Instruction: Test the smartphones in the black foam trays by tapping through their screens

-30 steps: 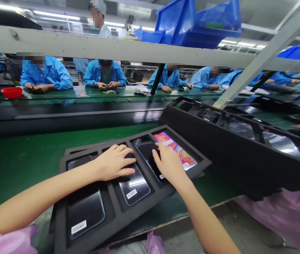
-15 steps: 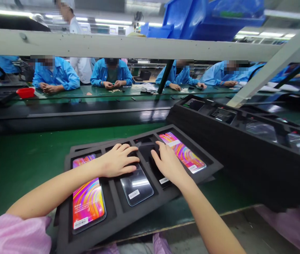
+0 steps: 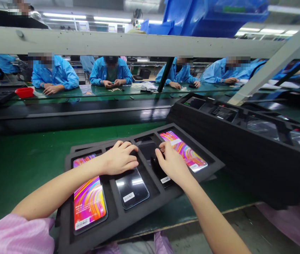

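A black foam tray (image 3: 118, 220) with several slots lies on the green belt before me. The far left phone (image 3: 88, 197) and the far right phone (image 3: 185, 153) show lit colourful screens. My left hand (image 3: 120, 158) rests with curled fingers on the top of a dark phone (image 3: 131, 187) in the second slot. My right hand (image 3: 171, 162) grips the upper end of another dark phone (image 3: 162, 173) in the third slot, fingers bent over its edge.
A stack of black foam trays (image 3: 245, 148) with more phones stands to the right. Beyond a black rail, several people in blue coats work at a far bench with a red bin (image 3: 24, 92). A grey shelf beam (image 3: 112, 44) crosses overhead.
The far left phone's screen went from dark to lit. My right hand's fingers have curled over the top of the third phone. My left hand shifted slightly on the second phone.
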Action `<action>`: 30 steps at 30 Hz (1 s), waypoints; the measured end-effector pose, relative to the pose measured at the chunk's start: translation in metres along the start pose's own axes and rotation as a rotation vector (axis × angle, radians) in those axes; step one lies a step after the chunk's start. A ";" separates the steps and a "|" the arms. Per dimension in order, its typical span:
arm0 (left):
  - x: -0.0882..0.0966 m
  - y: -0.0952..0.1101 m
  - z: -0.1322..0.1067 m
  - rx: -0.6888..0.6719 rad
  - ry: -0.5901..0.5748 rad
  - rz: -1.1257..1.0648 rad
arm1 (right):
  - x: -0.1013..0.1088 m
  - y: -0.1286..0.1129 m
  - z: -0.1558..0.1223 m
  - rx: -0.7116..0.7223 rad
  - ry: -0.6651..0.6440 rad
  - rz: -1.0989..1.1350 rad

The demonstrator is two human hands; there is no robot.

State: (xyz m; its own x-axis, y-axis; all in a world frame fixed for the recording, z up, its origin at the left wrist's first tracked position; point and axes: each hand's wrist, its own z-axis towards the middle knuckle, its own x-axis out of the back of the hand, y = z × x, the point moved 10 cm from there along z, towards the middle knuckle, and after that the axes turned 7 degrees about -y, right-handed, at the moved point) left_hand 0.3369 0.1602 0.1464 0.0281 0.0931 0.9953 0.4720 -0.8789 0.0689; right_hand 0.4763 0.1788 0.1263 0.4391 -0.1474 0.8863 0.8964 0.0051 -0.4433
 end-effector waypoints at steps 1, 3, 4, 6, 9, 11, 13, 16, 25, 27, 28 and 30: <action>0.001 0.000 0.001 0.005 0.004 -0.006 | 0.000 0.000 0.000 0.000 -0.001 0.004; 0.004 -0.001 0.003 0.023 0.012 -0.021 | -0.001 0.000 0.000 0.010 -0.004 0.011; 0.004 -0.001 0.004 0.033 0.013 -0.030 | -0.001 -0.001 -0.001 0.019 -0.004 0.016; 0.004 -0.002 0.005 0.049 0.008 -0.049 | -0.001 -0.002 -0.001 0.037 -0.002 0.031; 0.001 -0.004 0.002 0.048 -0.012 -0.079 | 0.003 -0.002 -0.001 0.068 0.015 0.081; 0.002 -0.007 -0.001 0.052 -0.013 -0.101 | 0.011 0.000 0.000 0.086 0.045 0.123; 0.005 -0.013 -0.005 0.073 0.000 -0.123 | 0.022 0.006 0.000 0.104 0.095 0.170; 0.010 -0.021 -0.009 0.102 0.025 -0.147 | 0.040 0.018 -0.002 0.139 0.184 0.241; 0.012 -0.015 -0.011 0.056 0.017 -0.198 | 0.050 0.028 -0.015 0.323 0.143 0.284; 0.015 -0.001 -0.023 0.022 0.011 -0.208 | 0.044 0.023 -0.021 0.403 0.018 0.287; 0.015 0.010 -0.030 -0.018 -0.004 -0.216 | 0.042 0.021 -0.025 0.431 -0.046 0.290; 0.011 0.031 -0.044 -0.101 -0.051 -0.229 | 0.037 0.017 -0.033 0.466 -0.156 0.285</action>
State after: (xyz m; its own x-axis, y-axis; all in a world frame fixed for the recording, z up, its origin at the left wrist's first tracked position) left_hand 0.3132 0.1140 0.1623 -0.0241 0.3163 0.9484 0.3810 -0.8742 0.3012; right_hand 0.5055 0.1412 0.1468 0.6394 0.0718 0.7655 0.6577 0.4647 -0.5929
